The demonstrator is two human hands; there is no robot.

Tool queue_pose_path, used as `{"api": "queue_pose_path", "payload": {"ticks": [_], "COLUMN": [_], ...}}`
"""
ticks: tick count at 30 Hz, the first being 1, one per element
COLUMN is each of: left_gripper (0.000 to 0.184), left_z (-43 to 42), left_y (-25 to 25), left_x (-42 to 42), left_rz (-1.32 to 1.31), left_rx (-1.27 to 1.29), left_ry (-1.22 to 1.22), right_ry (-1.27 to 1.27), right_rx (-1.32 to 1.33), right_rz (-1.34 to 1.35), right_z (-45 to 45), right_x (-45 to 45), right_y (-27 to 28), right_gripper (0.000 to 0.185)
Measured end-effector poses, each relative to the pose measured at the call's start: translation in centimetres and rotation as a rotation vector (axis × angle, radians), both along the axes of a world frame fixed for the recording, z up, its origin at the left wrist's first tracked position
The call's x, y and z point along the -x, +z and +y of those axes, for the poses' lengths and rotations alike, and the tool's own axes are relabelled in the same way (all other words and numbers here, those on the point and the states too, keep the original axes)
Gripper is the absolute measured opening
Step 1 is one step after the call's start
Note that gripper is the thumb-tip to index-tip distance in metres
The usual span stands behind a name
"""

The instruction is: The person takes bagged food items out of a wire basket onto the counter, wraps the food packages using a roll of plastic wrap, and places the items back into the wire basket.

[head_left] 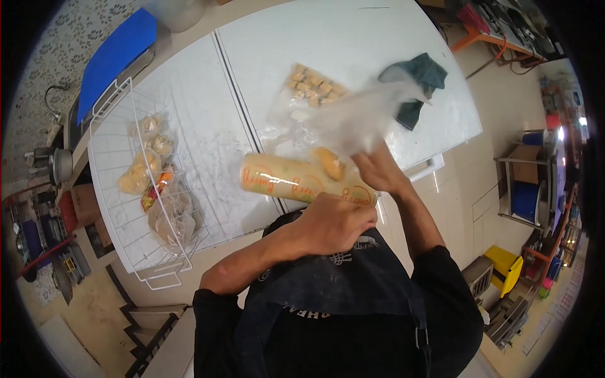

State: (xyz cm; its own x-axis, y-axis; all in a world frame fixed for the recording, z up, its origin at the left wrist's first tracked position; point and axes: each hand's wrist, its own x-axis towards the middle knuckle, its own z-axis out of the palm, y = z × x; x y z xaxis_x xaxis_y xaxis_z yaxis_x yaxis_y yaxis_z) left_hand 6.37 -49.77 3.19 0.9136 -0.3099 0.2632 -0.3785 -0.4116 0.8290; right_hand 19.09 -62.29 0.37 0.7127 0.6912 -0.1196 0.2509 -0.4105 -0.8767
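A roll of printed plastic (271,175) with orange lettering lies along the near edge of the white surface. My left hand (337,222) is closed in a fist over the roll's right part; what its fingers hold, if anything, is hidden. Just above, my right hand (381,169) is closed on a clear plastic bag (359,120), which is blurred by motion. Between the hands and the roll sits a yellow, oval food piece (329,164) in clear wrapping. Beyond it lies a clear pack of small light-brown pieces (315,85).
A white wire basket (135,183) with several bagged foods stands on the left. A dark green cloth (416,88) lies at the right of the white surface (302,34). Shelving (526,183) stands to the right, and a blue panel (116,63) at upper left.
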Motion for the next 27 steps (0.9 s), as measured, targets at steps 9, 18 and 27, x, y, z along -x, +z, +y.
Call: {"api": "queue_pose_path", "payload": {"ticks": [9, 18, 27], "left_gripper": [0.009, 0.008, 0.005], "left_z": [0.4, -0.3, 6.4], "left_y": [1.3, -1.1, -2.3], "left_x": [1.3, -1.1, -0.1], "left_rz": [-0.173, -0.221, -0.417], "left_rx": [-0.014, -0.156, 0.113], "left_ry": [0.134, 0.164, 0.496], "right_ry": [-0.186, 0.477, -0.253], "right_rx": [-0.13, -0.126, -0.209], "right_rz": [-0.104, 0.492, 0.524], "right_z": [0.4, -5.8, -5.6], "right_x": [1.2, 3.7, 6.9], "right_y": [-0.8, -1.3, -7.7], "right_gripper": [0.051, 0.052, 0.024]}}
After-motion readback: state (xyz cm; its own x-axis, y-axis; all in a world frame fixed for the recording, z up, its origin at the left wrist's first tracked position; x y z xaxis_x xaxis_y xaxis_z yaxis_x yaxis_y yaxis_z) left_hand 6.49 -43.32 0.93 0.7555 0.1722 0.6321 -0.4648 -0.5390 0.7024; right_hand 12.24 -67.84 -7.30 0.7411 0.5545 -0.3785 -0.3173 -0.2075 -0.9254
